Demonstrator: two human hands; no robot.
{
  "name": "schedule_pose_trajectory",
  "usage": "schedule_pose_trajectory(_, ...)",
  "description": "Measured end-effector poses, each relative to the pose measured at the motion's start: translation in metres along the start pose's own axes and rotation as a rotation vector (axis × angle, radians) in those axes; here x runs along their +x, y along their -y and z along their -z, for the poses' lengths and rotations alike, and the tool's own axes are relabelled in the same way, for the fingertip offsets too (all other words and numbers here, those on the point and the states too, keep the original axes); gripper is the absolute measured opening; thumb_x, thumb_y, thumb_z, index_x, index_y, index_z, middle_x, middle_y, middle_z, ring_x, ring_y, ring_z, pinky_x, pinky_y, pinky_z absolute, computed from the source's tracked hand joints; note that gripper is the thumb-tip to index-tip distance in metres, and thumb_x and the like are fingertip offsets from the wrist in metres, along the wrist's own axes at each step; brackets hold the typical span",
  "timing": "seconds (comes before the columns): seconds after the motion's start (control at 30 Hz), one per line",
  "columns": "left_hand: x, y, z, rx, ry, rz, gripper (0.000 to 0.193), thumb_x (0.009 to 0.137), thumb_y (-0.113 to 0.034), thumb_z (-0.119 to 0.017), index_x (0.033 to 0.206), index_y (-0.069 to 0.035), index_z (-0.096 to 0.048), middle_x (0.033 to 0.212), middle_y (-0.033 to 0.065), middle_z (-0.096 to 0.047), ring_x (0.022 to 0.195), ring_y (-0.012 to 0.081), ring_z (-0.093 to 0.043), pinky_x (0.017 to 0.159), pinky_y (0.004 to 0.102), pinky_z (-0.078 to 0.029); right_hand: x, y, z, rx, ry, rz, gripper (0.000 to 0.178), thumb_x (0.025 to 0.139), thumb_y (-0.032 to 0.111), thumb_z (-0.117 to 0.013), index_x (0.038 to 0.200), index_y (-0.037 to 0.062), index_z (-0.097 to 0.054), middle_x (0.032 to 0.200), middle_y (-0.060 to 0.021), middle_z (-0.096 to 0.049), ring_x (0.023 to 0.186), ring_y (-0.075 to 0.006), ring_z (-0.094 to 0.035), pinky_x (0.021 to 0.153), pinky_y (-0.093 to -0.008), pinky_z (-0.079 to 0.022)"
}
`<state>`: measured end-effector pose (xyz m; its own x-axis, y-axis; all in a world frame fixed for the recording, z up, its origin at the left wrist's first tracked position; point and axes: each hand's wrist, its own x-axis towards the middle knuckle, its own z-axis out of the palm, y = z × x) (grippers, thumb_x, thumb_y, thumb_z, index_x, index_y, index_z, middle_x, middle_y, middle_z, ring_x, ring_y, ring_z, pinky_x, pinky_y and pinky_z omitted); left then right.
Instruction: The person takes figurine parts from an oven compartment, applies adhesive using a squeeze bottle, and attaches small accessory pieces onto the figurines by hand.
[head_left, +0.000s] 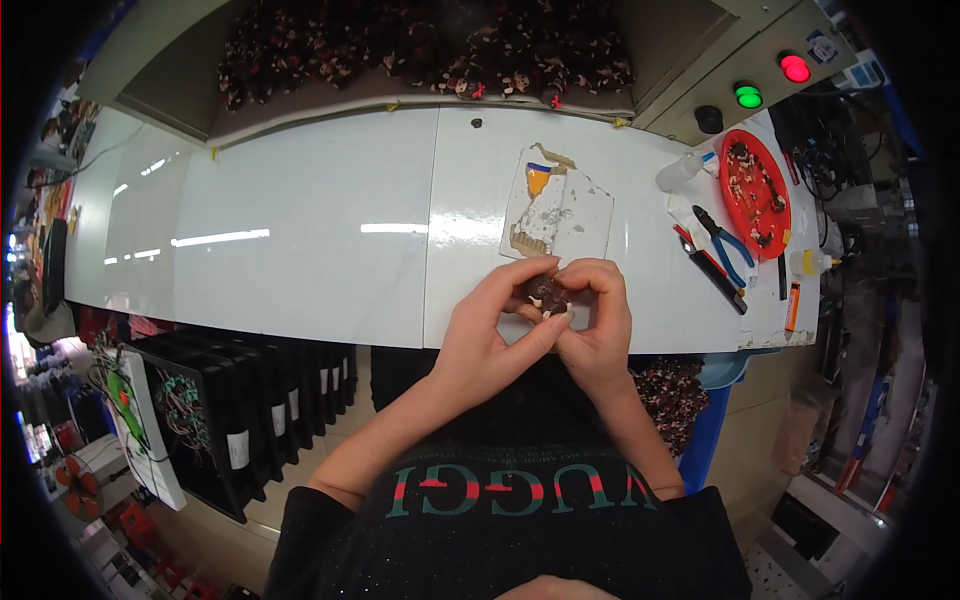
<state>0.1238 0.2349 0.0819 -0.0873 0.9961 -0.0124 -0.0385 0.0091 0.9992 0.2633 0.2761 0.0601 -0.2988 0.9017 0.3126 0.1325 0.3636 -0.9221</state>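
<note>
Near the front edge of the white table, my left hand [503, 322] and my right hand [598, 318] meet around a small dark brown figurine [546, 293] with pale bits on it. Fingers of both hands curl round it, thumbs close together on its near side. Its lower part is partly hidden by my fingers. Just beyond my hands lies a worn piece of white cardboard [575, 215], its surface torn to brown in places.
Many similar dark figurines [420, 55] fill the recess at the back. On the right are a red oval tray [733, 190] of small parts, blue-handled pliers [738, 258], a black-and-red pen-like tool [715, 275] and a clear bottle [680, 174]. Black bins [215, 410] stand below left.
</note>
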Motion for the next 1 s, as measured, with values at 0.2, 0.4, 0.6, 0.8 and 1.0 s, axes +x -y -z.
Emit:
schedule_pose_trajectory(0.2, 0.007, -0.004, 0.005, -0.061, 0.151, 0.024, 0.047, 0.088, -0.009, -0.06, 0.131, -0.001, -0.044, 0.122, 0.0117, -0.054, 0.107, 0.0154, -0.056, 0.089, 0.0295, -0.046, 0.007, 0.005, 0.012, -0.016, -0.019, -0.028, 0.034, 0.072, 0.001, -0.073, 0.101, 0.0034, -0.055, 0.099, -0.0076, -0.06, 0.089, -0.0191, -0.059, 0.076, -0.0294, -0.048)
schedule_pose_trajectory(0.4, 0.007, -0.002, 0.004, -0.249, 0.161, 0.076, 0.046, 0.091, -0.004, -0.055, 0.134, 0.0, -0.038, 0.133, 0.0103, -0.045, 0.117, 0.0177, -0.049, 0.096, 0.0302, -0.041, 0.013, 0.004, 0.018, -0.07, -0.016, 0.039, 0.029, 0.072, 0.001, -0.074, 0.096, 0.0036, -0.059, 0.096, -0.0084, -0.061, 0.089, -0.0213, -0.059, 0.076, -0.0296, -0.049)
schedule_pose_trajectory(0.6, 0.009, 0.005, 0.005, -0.224, 0.216, -0.007, 0.047, 0.09, -0.004, -0.056, 0.134, 0.0, -0.038, 0.138, 0.0126, -0.04, 0.125, 0.0202, -0.042, 0.103, 0.0338, -0.036, 0.012, 0.004, 0.02, -0.017, -0.025, 0.036, 0.027, 0.071, 0.001, -0.075, 0.094, 0.0037, -0.06, 0.095, -0.0085, -0.061, 0.089, -0.0224, -0.06, 0.076, -0.03, -0.05)
schedule_pose_trajectory(0.8, 0.008, 0.008, 0.004, -0.252, 0.218, -0.014, 0.05, 0.089, -0.008, -0.058, 0.134, -0.001, -0.037, 0.142, 0.0168, -0.036, 0.129, 0.023, -0.038, 0.106, 0.0359, -0.031, 0.012, 0.002, 0.021, -0.023, -0.021, 0.045, 0.026, 0.072, 0.001, -0.074, 0.094, 0.0037, -0.06, 0.095, -0.0087, -0.061, 0.09, -0.0224, -0.06, 0.076, -0.0299, -0.05)
schedule_pose_trajectory(1.0, 0.007, 0.008, 0.007, -0.293, 0.211, -0.023, 0.049, 0.087, 0.001, -0.058, 0.133, 0.0, -0.039, 0.142, 0.0156, -0.036, 0.129, 0.0235, -0.038, 0.106, 0.0363, -0.034, 0.011, 0.004, 0.017, -0.001, -0.015, 0.029, 0.026, 0.072, 0.0, -0.073, 0.094, 0.0038, -0.06, 0.098, -0.0087, -0.062, 0.092, -0.023, -0.06, 0.077, -0.0301, -0.05)
